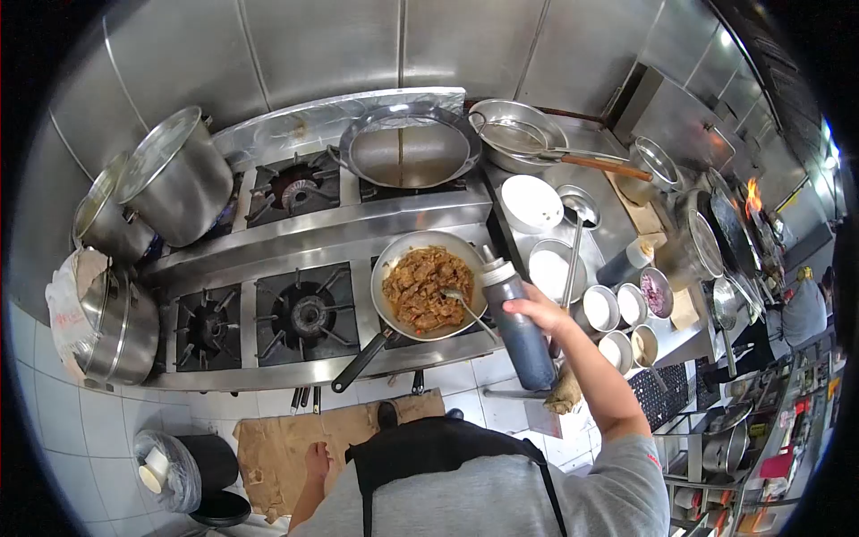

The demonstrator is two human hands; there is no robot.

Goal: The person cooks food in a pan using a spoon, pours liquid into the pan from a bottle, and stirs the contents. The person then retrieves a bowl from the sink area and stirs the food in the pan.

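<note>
My right hand (537, 313) is wrapped round a squeeze bottle (522, 345) of dark liquid, just right of the frying pan (386, 309). The bottle's pale nozzle points up and slightly left. Saucy browned meat pieces (420, 286) fill much of the pan, which sits on the front right burner. A metal spoon (483, 327) rests in the food, its handle over the pan's right rim. Low in front of the stove, apart from everything on it, my left hand (318, 459) is loosely closed, with nothing visible in it.
A wide wok (403, 166) of liquid stands behind the pan. Tall pots (183, 183) line the left side. To the right are a ladle (577, 224), a white bowl (531, 203) and several small containers (599, 309). Flames (753, 197) rise farther right, near another person (803, 309).
</note>
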